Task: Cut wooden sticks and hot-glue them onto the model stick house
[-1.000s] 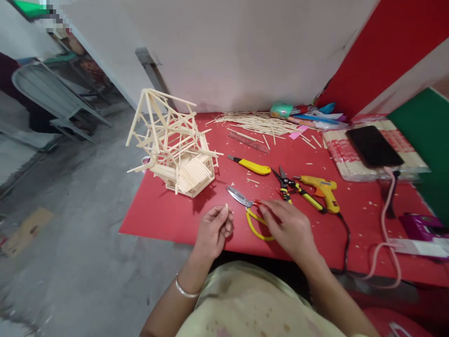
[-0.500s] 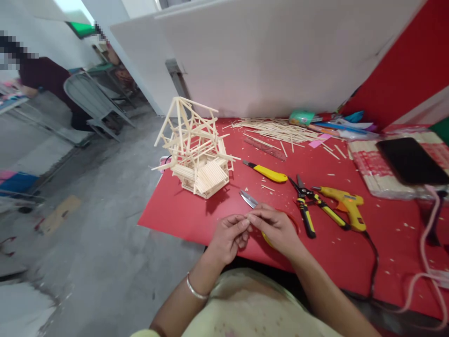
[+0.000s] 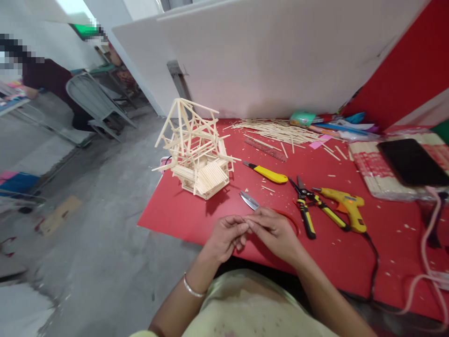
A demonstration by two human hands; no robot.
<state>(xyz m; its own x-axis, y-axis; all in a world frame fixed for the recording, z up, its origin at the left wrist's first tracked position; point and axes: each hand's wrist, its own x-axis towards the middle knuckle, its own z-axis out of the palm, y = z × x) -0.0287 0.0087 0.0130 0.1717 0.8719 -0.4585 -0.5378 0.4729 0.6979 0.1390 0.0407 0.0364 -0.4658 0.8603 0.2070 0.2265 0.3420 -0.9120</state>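
My left hand is closed in a pinch on a short piece of wooden stick, now almost wholly covered by the fingers. The fingertips of my right hand are pressed together against those of my left; what they pinch is hidden. Under and behind my right hand lie scissors, with the blades showing and the handles partly covered. A model house frame of wooden sticks stands on the table to the left, beyond my hands.
On the red table lie a yellow cutter knife, black-and-yellow pliers, a glue gun, loose sticks and a ruler. A phone rests on packed sticks. A seated person is at far left.
My right hand has left the scissors' handle area and come over to meet my left hand's fingertips. The view has turned left; little differs in the last half second.
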